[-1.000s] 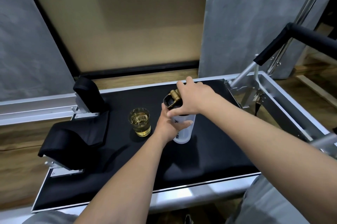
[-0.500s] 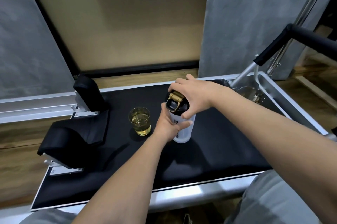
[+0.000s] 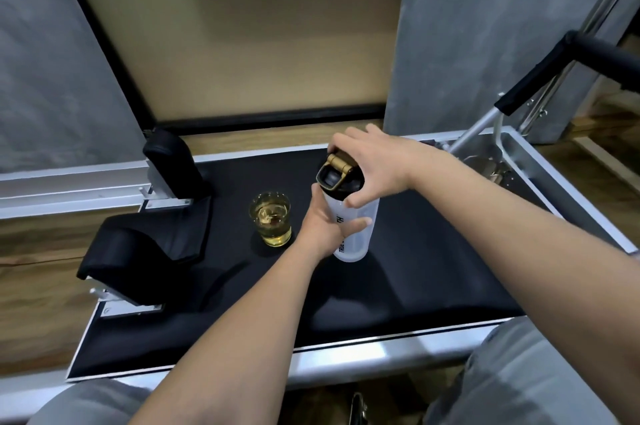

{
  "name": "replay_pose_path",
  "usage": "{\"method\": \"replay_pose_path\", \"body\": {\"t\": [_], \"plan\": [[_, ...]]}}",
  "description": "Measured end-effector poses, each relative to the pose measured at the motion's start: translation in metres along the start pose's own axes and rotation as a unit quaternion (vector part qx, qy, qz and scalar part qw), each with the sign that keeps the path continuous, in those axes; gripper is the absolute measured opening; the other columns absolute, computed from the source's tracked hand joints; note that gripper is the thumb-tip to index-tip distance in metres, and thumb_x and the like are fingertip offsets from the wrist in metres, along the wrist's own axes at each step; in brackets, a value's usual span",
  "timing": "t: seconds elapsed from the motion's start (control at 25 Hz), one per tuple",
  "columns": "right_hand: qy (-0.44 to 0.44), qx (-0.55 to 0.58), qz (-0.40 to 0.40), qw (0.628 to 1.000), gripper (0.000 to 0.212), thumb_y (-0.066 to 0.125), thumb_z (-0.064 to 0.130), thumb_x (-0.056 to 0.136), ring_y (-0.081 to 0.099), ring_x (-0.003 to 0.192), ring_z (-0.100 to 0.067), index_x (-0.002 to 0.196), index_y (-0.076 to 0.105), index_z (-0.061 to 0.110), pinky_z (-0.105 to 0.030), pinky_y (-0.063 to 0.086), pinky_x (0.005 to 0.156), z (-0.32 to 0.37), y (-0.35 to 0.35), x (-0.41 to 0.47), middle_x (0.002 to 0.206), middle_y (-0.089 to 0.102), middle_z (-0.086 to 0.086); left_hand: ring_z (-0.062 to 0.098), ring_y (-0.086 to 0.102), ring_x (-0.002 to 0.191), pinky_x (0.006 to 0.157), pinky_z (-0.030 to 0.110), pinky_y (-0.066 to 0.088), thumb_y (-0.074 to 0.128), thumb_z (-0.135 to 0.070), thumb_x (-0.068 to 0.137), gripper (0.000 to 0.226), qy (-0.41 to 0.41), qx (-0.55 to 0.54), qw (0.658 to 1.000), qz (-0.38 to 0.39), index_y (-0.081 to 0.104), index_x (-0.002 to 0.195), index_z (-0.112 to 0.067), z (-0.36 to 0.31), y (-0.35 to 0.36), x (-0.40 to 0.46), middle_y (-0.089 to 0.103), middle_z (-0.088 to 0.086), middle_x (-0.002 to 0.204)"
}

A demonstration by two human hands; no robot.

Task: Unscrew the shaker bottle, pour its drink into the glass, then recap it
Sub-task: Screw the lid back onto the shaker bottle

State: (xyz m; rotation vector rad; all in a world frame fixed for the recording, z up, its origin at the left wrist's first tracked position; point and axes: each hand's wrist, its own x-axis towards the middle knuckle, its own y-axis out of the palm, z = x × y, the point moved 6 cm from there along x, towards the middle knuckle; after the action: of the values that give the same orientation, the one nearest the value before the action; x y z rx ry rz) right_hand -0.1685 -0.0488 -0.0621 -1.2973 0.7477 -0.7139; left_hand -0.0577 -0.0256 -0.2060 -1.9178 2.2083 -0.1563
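A translucent white shaker bottle point(image 3: 358, 237) stands upright on the black padded platform point(image 3: 433, 268). Its black lid point(image 3: 337, 178) with a gold flip clasp sits on top of the bottle. My left hand point(image 3: 325, 227) wraps around the bottle's body from the left. From above and the right, my right hand point(image 3: 374, 165) grips the lid's rim. A short glass point(image 3: 270, 218) holding yellow drink stands just left of the bottle, apart from my hands.
A black shoulder rest point(image 3: 173, 161) rises at the back left and a black headrest pad point(image 3: 145, 251) lies at the left. A padded bar point(image 3: 540, 74) on a metal frame point(image 3: 540, 161) stands at the right. My knees show at the bottom.
My right hand has turned on the lid, so the gold clasp now faces more toward the back left. The bottle and glass stay in place.
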Motion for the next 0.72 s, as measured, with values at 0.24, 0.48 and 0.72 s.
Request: {"method": "replay_pose_path", "body": {"t": [0.24, 0.48, 0.72], "plan": [[0.107, -0.040, -0.004, 0.993, 0.083, 0.070, 0.076, 0.069, 0.048, 0.104, -0.033, 0.125, 0.040, 0.022, -0.048, 0.054, 0.076, 0.003, 0.009, -0.010, 0.114, 0.048, -0.003, 0.000, 0.053, 0.107, 0.077, -0.002, 0.044, 0.095, -0.006, 0.077, 0.089, -0.004, 0.024, 1.000, -0.004, 0.030, 0.122, -0.048, 0.000, 0.005, 0.005, 0.047, -0.026, 0.119], [0.228, -0.076, -0.027, 0.970, 0.137, 0.037, 0.108, 0.057, 0.052, 0.061, -0.021, 0.153, 0.033, 0.011, -0.032, 0.032, 0.048, 0.013, -0.013, -0.009, 0.088, 0.057, 0.002, 0.015, 0.042, 0.141, 0.108, 0.028, 0.047, 0.094, -0.011, 0.081, 0.094, -0.029, 0.021, 0.999, 0.020, 0.029, 0.148, -0.027, 0.001, 0.003, 0.003, 0.046, -0.006, 0.150], [0.071, -0.002, 0.010, 0.997, 0.091, 0.065, 0.065, 0.082, 0.034, 0.138, -0.034, 0.160, 0.031, 0.033, -0.045, 0.047, 0.094, 0.009, 0.011, -0.013, 0.166, 0.028, 0.001, 0.007, 0.054, 0.109, 0.076, 0.016, 0.044, 0.096, -0.017, 0.078, 0.083, -0.037, 0.027, 0.999, 0.004, 0.031, 0.126, -0.034, 0.004, 0.007, 0.008, 0.053, -0.012, 0.127]]}}
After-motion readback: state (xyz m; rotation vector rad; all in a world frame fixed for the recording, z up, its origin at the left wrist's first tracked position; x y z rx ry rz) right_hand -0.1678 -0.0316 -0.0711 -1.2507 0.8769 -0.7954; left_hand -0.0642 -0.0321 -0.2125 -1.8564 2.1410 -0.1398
